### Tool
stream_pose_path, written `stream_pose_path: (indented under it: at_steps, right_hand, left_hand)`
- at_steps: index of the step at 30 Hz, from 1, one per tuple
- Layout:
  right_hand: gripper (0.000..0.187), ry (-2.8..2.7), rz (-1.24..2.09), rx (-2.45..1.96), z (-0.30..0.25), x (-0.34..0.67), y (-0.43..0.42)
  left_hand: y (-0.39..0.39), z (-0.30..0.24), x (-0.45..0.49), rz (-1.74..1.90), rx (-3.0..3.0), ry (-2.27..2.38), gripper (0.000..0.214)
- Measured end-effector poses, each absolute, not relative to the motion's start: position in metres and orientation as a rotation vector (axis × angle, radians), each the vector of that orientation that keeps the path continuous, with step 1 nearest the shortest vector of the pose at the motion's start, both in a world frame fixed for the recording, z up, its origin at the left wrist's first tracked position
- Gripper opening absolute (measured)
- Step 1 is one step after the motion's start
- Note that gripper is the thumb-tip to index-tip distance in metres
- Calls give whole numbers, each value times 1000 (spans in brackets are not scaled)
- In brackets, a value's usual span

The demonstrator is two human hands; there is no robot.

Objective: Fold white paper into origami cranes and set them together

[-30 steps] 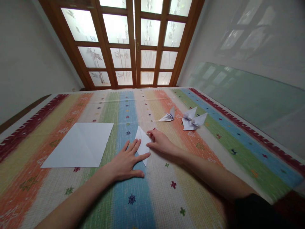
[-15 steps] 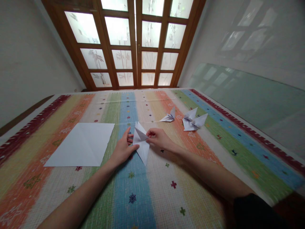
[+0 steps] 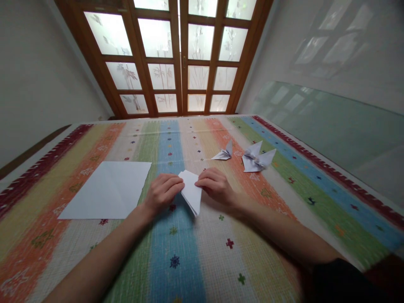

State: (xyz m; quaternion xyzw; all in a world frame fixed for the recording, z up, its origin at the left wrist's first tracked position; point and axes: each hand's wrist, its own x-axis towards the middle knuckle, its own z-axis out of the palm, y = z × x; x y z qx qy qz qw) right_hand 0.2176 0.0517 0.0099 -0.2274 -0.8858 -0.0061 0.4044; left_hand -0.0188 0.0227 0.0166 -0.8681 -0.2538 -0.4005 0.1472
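Observation:
Between my two hands is a folded piece of white paper (image 3: 192,190), kite-shaped, its narrow point toward me and its layers showing along the lower left edge. My left hand (image 3: 162,191) pinches its left side between thumb and fingers. On the opposite edge, my right hand (image 3: 217,185) pinches the paper with thumb and forefinger. The tips of the other fingers are partly hidden on both hands.
A flat white paper sheet (image 3: 109,191) with one ragged edge lies to the left. Farther back on the right are a small folded paper crane (image 3: 224,152) and a pair of larger folded paper pieces (image 3: 257,159). A striped tablecloth (image 3: 176,273) covers the table.
The folded paper shows a smooth outer face instead of the opened flap. My left hand has gone from spread fingers to a pinch; my right still pinches the right edge.

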Motion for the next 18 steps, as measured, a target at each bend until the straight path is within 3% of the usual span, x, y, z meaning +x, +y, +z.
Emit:
stream_pose_path:
  at_steps: [6,11,18]
  right_hand:
    - [19,-2576,38,-456,-9,231,45]
    - [14,-2572,275,-564,-5,234,40]
    - [22,-2595,351,-570,-6,235,53]
  left_hand:
    - [21,3,-29,-652,-2866,-835,21]
    - [18,7,-33,-638,-3010,-948,18]
    - [29,-2,-40,-623,-3023,-948,40]
